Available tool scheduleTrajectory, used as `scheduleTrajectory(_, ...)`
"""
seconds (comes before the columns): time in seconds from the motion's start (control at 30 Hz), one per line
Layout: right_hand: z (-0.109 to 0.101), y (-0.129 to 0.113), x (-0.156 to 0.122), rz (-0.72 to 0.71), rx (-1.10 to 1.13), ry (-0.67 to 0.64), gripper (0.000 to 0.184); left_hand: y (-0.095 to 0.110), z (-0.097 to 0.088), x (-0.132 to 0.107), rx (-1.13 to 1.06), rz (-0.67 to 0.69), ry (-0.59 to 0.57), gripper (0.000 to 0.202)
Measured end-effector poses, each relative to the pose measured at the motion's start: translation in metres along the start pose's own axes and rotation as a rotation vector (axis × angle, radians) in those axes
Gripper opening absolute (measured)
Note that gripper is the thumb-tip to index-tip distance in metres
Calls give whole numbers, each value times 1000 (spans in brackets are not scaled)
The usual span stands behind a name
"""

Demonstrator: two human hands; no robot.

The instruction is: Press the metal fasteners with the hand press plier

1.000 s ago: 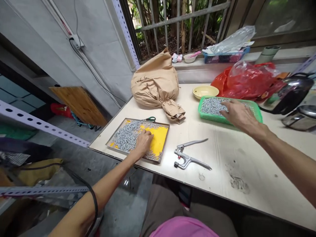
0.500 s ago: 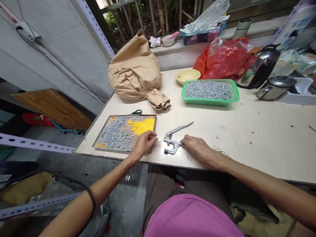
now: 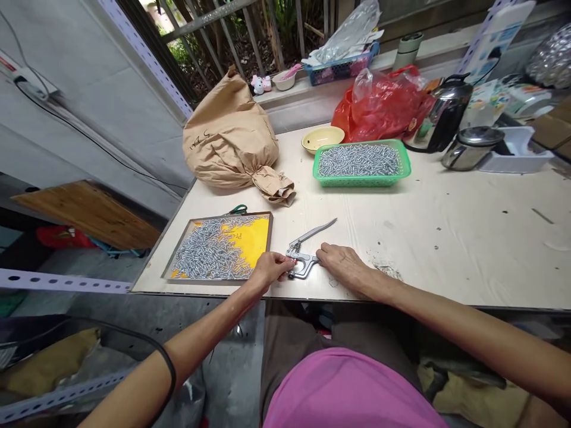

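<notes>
Metal hand pliers (image 3: 305,259) lie near the table's front edge. My right hand (image 3: 339,266) lies closed over their lower handle. My left hand (image 3: 269,268) is pinched at the pliers' jaw, and whatever it holds is too small to make out. Just left of it sits a flat brown tray (image 3: 220,247) with a yellow sheet and several small silver metal pieces. A green basket (image 3: 361,163) full of the same pieces stands farther back.
A tied brown paper sack (image 3: 232,142) sits at the back left, with green-handled scissors (image 3: 238,210) behind the tray. A yellow bowl (image 3: 322,139), a red plastic bag (image 3: 384,106), a kettle (image 3: 442,117) and a steel pot (image 3: 469,148) stand along the back.
My right hand left the green basket and came down onto the pliers' handle. My left hand moved off the tray's pieces to the pliers' jaw. The view shifted right.
</notes>
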State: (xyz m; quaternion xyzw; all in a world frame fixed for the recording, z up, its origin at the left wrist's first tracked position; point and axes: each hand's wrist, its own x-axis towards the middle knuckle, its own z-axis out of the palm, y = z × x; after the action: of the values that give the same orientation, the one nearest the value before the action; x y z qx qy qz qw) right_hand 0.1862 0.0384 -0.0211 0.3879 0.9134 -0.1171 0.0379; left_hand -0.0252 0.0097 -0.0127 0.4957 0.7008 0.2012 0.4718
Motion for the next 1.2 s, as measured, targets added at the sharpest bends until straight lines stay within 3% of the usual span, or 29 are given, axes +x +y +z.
scheduleTrajectory(0.17, -3, -1, -2, 4, -9, -8, 20, 2, 2, 3, 46, -117, -24, 22)
scheduleTrajectory(0.47, -8, -3, -5, -26, 1, -7, 20, 17, -7, 5, 37, -299, -207, 33)
scheduleTrajectory(0.7, -7, 10, -4, -78, 78, 52, 19, 5, -6, 5, 10, -272, -259, 32)
scheduleTrajectory(0.77, -10, 23, 2, -77, 88, 122, 38, 6, -5, 4, 8, -279, -240, 31)
scheduleTrajectory(0.87, -14, 42, 17, -59, 43, 134, 90, 10, -5, 1, 22, -312, -224, 29)
scheduleTrajectory(0.93, -15, 49, 26, -77, 21, 71, 100, 11, -4, 0, 13, -312, -224, 30)
scheduleTrajectory(1.2, -17, 36, 21, -87, -57, 71, 68, 8, -1, -3, -3, -312, -181, 36)
